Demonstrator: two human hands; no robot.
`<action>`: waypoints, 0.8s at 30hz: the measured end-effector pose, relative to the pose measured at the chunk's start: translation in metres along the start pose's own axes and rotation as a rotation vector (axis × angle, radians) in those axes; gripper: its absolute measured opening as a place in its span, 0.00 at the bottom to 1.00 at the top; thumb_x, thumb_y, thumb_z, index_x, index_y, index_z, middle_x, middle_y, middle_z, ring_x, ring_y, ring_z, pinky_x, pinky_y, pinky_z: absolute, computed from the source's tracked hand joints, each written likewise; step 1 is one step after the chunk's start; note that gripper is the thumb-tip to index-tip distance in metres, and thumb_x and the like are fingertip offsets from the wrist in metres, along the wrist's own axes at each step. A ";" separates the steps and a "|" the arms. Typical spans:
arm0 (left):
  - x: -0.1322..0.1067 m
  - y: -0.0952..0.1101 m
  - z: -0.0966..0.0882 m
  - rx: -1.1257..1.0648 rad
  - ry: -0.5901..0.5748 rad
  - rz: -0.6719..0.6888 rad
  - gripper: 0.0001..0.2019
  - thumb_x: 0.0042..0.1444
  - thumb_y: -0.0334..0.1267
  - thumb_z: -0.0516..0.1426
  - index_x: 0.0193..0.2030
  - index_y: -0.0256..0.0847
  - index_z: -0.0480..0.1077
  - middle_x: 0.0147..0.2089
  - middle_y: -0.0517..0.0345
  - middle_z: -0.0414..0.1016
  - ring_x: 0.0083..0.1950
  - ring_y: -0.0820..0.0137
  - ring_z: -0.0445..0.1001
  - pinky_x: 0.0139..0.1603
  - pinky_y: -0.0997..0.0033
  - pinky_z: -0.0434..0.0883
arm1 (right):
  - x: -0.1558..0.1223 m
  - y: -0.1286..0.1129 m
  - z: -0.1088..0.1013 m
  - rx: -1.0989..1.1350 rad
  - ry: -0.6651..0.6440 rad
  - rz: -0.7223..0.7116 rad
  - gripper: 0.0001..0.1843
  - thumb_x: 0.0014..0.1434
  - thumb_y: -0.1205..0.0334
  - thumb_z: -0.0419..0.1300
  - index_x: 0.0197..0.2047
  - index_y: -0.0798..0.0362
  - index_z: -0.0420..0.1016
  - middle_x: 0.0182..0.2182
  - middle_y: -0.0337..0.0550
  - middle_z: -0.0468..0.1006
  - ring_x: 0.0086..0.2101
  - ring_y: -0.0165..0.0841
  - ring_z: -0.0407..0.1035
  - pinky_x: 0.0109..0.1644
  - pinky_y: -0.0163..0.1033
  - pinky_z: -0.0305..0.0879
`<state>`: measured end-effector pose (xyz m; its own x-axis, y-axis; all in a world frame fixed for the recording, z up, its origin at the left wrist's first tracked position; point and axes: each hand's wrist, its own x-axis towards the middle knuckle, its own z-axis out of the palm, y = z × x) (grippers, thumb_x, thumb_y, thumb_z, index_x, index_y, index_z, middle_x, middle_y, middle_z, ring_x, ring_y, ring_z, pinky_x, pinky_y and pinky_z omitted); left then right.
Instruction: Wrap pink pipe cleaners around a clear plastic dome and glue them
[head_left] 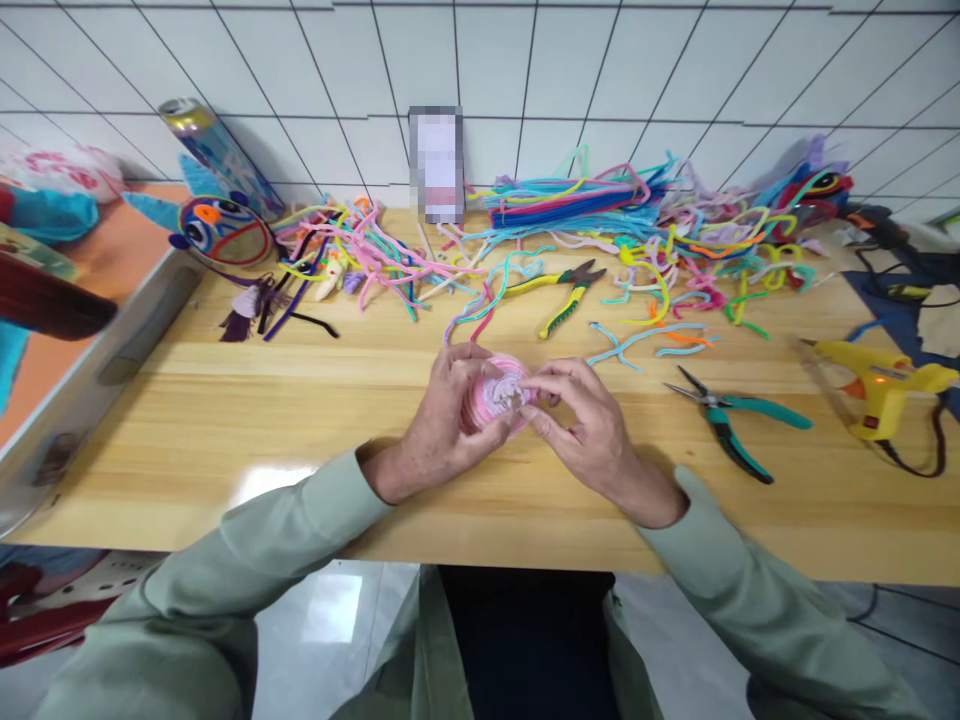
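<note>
A round coil of pink and lilac pipe cleaners (508, 392) is held just over the table's middle. My left hand (454, 408) wraps round its left side, thumb along the near edge and fingers behind. The fingers of my right hand (589, 425) are pinched at the coil's right edge; whether a loose end lies between the fingertips is too small to tell. The coil's centre is lilac, with pink rings outside it. Beyond my left hand, a purple and a red pipe cleaner (484, 318) lie on the wood.
Teal-handled pliers (739, 420) and a yellow glue gun (870, 385) lie to the right. Yellow-green cutters (566, 290) sit beyond my hands. Bundled pipe cleaners (577, 205), a phone (437, 165), a can (221, 155) and a blue-eared craft piece (225, 235) line the back.
</note>
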<state>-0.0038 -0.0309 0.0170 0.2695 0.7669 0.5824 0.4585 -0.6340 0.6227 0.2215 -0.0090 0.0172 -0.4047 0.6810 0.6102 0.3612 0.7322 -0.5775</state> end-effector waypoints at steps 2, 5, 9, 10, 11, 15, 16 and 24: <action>-0.001 0.001 -0.001 -0.026 -0.017 -0.005 0.21 0.67 0.41 0.64 0.63 0.46 0.63 0.62 0.44 0.67 0.67 0.54 0.69 0.68 0.44 0.71 | -0.001 0.000 -0.001 -0.032 -0.002 -0.014 0.12 0.72 0.63 0.64 0.57 0.44 0.78 0.47 0.47 0.78 0.48 0.40 0.77 0.51 0.49 0.79; -0.003 0.003 -0.003 -0.094 -0.071 -0.004 0.19 0.74 0.43 0.56 0.67 0.46 0.61 0.68 0.40 0.65 0.74 0.51 0.65 0.73 0.39 0.68 | -0.001 -0.003 -0.003 -0.062 -0.003 -0.027 0.13 0.72 0.63 0.64 0.58 0.44 0.79 0.47 0.47 0.79 0.48 0.40 0.78 0.50 0.48 0.80; -0.004 0.004 -0.004 -0.165 -0.134 0.000 0.19 0.78 0.43 0.50 0.72 0.47 0.59 0.71 0.39 0.66 0.76 0.51 0.64 0.75 0.38 0.66 | 0.000 -0.006 -0.008 -0.082 -0.014 -0.041 0.15 0.71 0.65 0.64 0.59 0.44 0.79 0.48 0.47 0.79 0.48 0.40 0.78 0.51 0.47 0.80; -0.004 0.004 -0.004 -0.165 -0.139 0.005 0.20 0.78 0.42 0.50 0.72 0.47 0.58 0.70 0.39 0.67 0.76 0.52 0.65 0.75 0.39 0.66 | 0.000 -0.007 -0.009 -0.082 -0.015 -0.044 0.15 0.71 0.66 0.64 0.59 0.45 0.79 0.48 0.48 0.79 0.48 0.40 0.78 0.51 0.47 0.80; -0.003 0.005 -0.004 -0.159 -0.139 0.013 0.20 0.77 0.41 0.50 0.73 0.48 0.58 0.70 0.39 0.67 0.76 0.52 0.65 0.75 0.39 0.67 | 0.001 -0.007 -0.010 -0.080 -0.016 -0.046 0.15 0.71 0.66 0.63 0.59 0.45 0.79 0.48 0.48 0.80 0.48 0.40 0.78 0.51 0.47 0.80; -0.001 0.006 -0.005 -0.101 -0.163 0.047 0.22 0.76 0.36 0.51 0.73 0.49 0.58 0.70 0.41 0.67 0.74 0.54 0.66 0.75 0.41 0.67 | 0.001 -0.008 -0.012 -0.080 -0.021 -0.064 0.14 0.72 0.65 0.62 0.58 0.46 0.79 0.49 0.49 0.80 0.49 0.40 0.79 0.53 0.47 0.80; 0.000 0.007 -0.006 -0.081 -0.181 0.046 0.22 0.75 0.35 0.51 0.73 0.49 0.59 0.69 0.42 0.67 0.74 0.54 0.66 0.74 0.41 0.67 | 0.001 -0.008 -0.012 -0.083 -0.025 -0.068 0.14 0.73 0.65 0.62 0.58 0.46 0.79 0.49 0.49 0.80 0.49 0.40 0.79 0.53 0.47 0.80; 0.003 0.010 -0.009 -0.011 -0.190 0.028 0.20 0.71 0.33 0.55 0.68 0.45 0.63 0.67 0.42 0.68 0.71 0.54 0.68 0.72 0.46 0.68 | 0.003 -0.008 -0.019 -0.113 -0.050 -0.070 0.17 0.73 0.65 0.62 0.62 0.46 0.77 0.50 0.49 0.82 0.50 0.40 0.79 0.54 0.48 0.80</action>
<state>-0.0064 -0.0357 0.0295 0.4376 0.7533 0.4909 0.4395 -0.6555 0.6141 0.2334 -0.0128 0.0338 -0.4727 0.6286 0.6176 0.4220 0.7767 -0.4676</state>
